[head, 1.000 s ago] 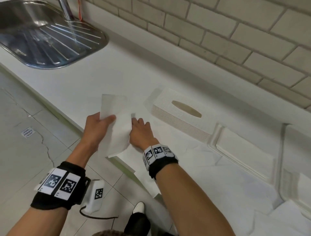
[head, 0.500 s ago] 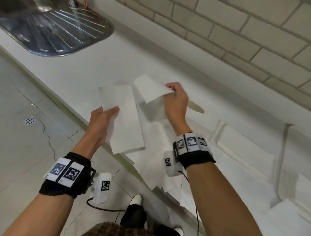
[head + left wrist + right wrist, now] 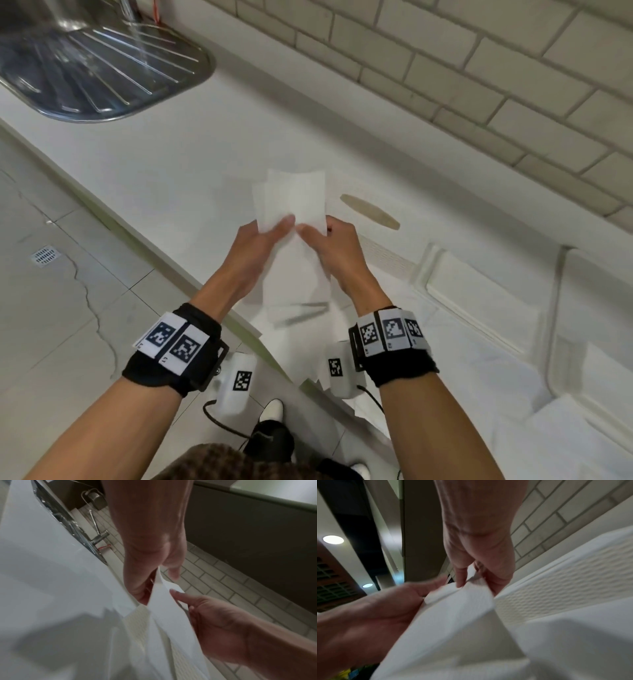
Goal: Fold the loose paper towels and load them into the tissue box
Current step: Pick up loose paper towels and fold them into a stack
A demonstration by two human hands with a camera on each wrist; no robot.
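Your left hand (image 3: 261, 247) and right hand (image 3: 337, 247) both pinch the folded paper towels (image 3: 291, 202); uneven tugging risks tearing or unfolding them before the tissue box (image 3: 371, 240) at 2 o'clock.

White paper towels (image 3: 291, 198), white dimple-textured tissue box (image 3: 387, 253), grey-white brick wall (image 3: 445, 68).

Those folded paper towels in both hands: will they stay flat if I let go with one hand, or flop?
Likely flop: the paper towels are thin sheets, bending below the left hand and right hand. Probably very light, since fingertip pinches carry them. The layers look offset at the top, so they may slide apart.
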